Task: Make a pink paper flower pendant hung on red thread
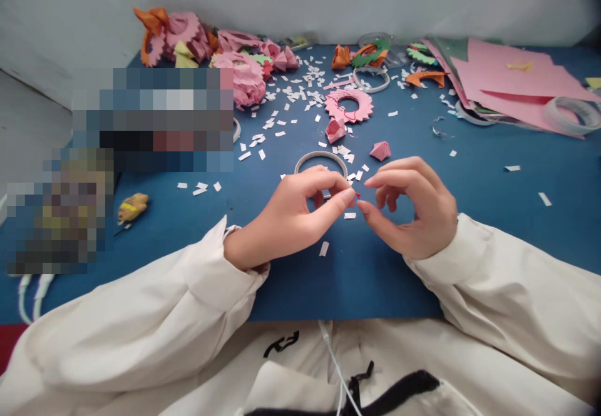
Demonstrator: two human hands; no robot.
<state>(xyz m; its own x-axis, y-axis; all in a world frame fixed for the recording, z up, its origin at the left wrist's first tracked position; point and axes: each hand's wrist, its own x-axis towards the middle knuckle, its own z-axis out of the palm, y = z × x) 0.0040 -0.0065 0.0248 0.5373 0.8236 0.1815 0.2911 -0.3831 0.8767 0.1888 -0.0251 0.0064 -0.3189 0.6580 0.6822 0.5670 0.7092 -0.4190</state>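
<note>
My left hand (pixel 312 206) is closed in a pinch, and a tiny red piece (pixel 358 196) sticks out from between its thumb and fingertips. The piece is too small to make out its kind. Facing it, my right hand (pixel 416 203) has its thumb and forefinger curved and apart with nothing visible between them. Its thumb tip is close to the red piece. Behind my left hand lies a roll of tape (pixel 322 154), partly covered by the fingers. Just beyond the hands are a folded pink paper piece (pixel 380 150) and another pink folded piece (pixel 335 130).
Small white paper strips (pixel 300 94) are scattered over the blue table (pixel 493 228). A pink paper ring (pixel 349 105) lies farther back. Folded paper shapes (pixel 239 78) pile up at back left. Pink sheets (pixel 511 72) and a clear tape roll (pixel 573 116) are at right.
</note>
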